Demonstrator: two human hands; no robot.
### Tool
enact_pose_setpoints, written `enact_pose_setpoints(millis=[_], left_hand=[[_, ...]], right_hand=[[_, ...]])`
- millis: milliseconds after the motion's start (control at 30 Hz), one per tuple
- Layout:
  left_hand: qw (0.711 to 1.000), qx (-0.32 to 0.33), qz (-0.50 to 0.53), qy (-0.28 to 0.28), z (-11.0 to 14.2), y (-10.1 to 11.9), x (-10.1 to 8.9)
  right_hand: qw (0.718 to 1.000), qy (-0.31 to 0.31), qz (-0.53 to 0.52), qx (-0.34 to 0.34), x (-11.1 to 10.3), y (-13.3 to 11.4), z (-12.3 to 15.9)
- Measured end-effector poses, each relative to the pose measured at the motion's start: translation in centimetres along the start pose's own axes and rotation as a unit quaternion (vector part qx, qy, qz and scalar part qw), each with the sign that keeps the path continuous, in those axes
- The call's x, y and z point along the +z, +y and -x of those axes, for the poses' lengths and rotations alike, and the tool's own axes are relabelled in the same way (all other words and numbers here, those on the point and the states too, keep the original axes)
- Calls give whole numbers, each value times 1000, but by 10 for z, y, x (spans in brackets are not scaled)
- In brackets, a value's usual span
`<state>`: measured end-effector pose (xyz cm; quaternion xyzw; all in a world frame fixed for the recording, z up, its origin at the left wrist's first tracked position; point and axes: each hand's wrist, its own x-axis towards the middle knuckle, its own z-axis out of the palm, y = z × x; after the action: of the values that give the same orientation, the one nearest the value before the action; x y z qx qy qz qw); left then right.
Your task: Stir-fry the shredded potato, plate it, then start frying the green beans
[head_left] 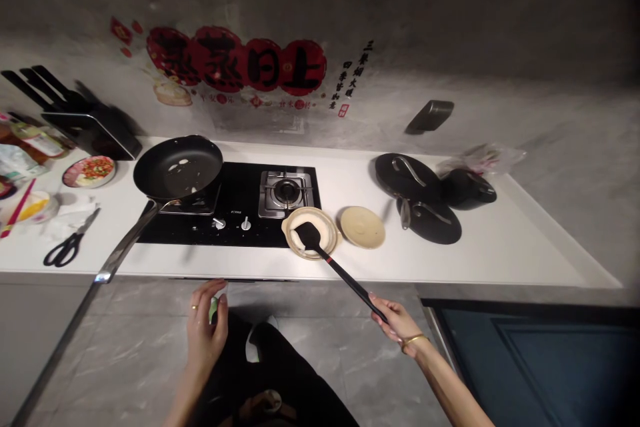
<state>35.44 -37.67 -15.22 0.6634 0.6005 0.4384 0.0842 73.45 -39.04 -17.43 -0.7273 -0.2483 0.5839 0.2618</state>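
My right hand (395, 319) is wrapped round the handle of a black spatula (350, 280) with a red band. Its blade rests over the white food (296, 240) in a small beige clay pot (287, 233), partly hiding it. Pale and round, the pot's lid (363, 227) lies just to its right. My left hand (207, 323) hovers in front of the counter edge, fingers curved and thumb apart, with no object visible in its grasp. To the left, a black frying pan (175, 173) with a few white bits sits on the stove.
The black gas stove (260, 233) has a bare right burner (287, 191). Scissors (67, 247), a plate of chopped food (90, 172) and a knife block (93, 130) stand left. Two dark lids (430, 221) lie right. The pan's long handle (127, 247) juts past the counter edge.
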Motion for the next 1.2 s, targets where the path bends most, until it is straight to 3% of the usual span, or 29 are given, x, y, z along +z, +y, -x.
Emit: enact_pose_setpoints(millis=[167, 400, 533, 633, 733, 833, 900, 967, 1033, 1100, 1200], left_hand=[[1000, -2, -1, 2, -1, 1, -1], [1000, -7, 3, -1, -2, -2, -5], [1000, -11, 13, 11, -4, -6, -8], [999, -26, 12, 26, -5, -10, -14], [997, -47, 4, 53, -5, -21, -28], [994, -69, -11, 88, -4, -43, -51], [990, -76, -25, 115, -3, -62, -72], [985, -80, -43, 144, -5, -85, -94], [981, -83, -58, 166, -8, -110, -116], [978, -81, -66, 180, -14, -136, -137], [977, -68, -73, 190, -28, -172, -164]], right_hand=[[998, -1, -67, 9, -7, -6, 7], [997, 36, -62, -8, -22, -19, 18], [998, 28, -42, -40, -25, -49, 31], [996, 2, -27, -81, -9, -91, 31], [989, -43, -9, -143, 42, -143, 15], [969, -92, 19, -228, 129, -188, -12], [945, -91, 79, -304, 194, -210, -31], [899, -38, 180, -398, 252, -222, -50], [831, 38, 290, -472, 296, -225, -66], [766, 103, 393, -499, 325, -221, -77], [699, 187, 500, -477, 343, -206, -85]])
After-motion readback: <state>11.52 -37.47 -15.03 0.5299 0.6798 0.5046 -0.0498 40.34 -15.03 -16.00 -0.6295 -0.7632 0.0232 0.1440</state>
